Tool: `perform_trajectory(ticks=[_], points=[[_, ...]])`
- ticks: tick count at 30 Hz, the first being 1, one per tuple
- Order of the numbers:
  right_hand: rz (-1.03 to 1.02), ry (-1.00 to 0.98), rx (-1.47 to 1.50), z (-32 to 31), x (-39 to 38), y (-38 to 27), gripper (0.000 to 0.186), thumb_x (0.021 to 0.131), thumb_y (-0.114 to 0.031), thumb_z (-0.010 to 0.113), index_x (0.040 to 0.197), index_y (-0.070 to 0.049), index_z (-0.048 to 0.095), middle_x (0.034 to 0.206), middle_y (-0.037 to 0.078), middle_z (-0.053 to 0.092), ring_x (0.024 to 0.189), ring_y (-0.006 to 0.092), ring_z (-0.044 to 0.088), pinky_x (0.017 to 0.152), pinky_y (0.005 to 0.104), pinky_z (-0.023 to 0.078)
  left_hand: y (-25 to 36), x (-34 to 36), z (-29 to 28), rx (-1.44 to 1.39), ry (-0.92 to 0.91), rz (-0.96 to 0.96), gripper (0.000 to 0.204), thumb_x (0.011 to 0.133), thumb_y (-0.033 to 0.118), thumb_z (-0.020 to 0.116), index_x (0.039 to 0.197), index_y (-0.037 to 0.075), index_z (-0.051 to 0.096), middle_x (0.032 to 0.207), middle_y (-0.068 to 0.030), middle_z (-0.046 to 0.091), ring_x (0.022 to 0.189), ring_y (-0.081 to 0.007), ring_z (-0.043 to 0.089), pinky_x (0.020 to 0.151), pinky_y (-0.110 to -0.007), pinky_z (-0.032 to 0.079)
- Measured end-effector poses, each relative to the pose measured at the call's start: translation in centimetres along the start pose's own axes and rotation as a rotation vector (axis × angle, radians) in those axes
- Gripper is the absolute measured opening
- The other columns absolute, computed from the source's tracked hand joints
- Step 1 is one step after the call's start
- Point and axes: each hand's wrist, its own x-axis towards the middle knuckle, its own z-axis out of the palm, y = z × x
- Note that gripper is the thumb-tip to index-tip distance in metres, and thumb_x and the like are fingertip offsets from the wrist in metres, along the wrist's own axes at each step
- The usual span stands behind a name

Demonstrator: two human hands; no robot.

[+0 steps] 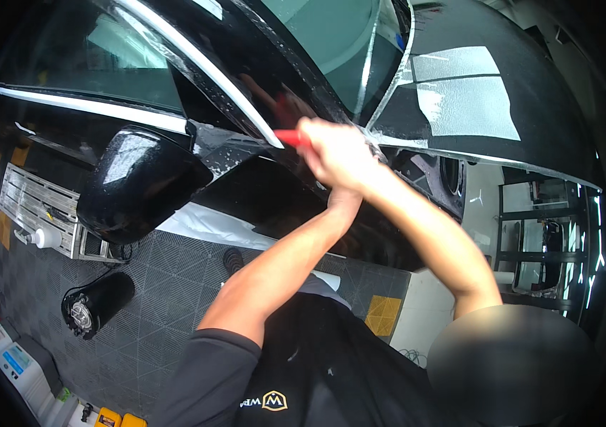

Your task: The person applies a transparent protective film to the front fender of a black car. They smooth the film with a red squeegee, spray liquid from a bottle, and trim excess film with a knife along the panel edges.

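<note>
My right hand is closed around a small red squeegee-like tool, blurred by motion. The tool's tip points left, at the lower end of a silver trim strip on a black car. My left forearm crosses under the right one, and its hand is hidden behind my right hand. Below the trim, the black side mirror stands out from the door. Right of my hands, wet-looking clear film seems to cover the dark hood, its pale edge running beside the windshield.
A slatted metal step bench with a white bottle stands at left. Nearer on the tiled floor lies a black cylindrical device. White sheeting shows beneath the mirror. At right is a black rack.
</note>
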Motion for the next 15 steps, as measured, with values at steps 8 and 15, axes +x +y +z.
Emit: perform_trajectory(ticks=[8, 15], points=[[-0.426, -0.023, -0.479, -4.3, 1.6, 1.9, 0.035, 0.092, -0.015, 0.072, 0.126, -0.023, 0.071, 0.119, 0.003, 0.067, 0.115, 0.0243, 0.066, 0.089, 0.0452, 0.05, -1.9, -0.7, -2.1, -0.264, -0.072, 0.051, 0.076, 0.109, 0.033, 0.057, 0.177, 0.011, 0.03, 0.179, -0.0139, 0.029, 0.164, -0.0431, 0.031, 0.136, -0.059, 0.02], [-0.242, -0.091, -0.308, -5.2, 1.5, 2.1, 0.017, 0.084, -0.012, 0.078, 0.102, -0.012, 0.08, 0.091, 0.012, 0.074, 0.089, 0.0372, 0.077, 0.079, 0.0488, 0.063, -1.9, -0.8, -1.9, -0.334, -0.04, 0.044, 0.066, 0.106, 0.03, 0.06, 0.168, 0.01, 0.044, 0.161, -0.0129, 0.044, 0.151, -0.0374, 0.044, 0.129, -0.05, 0.036]])
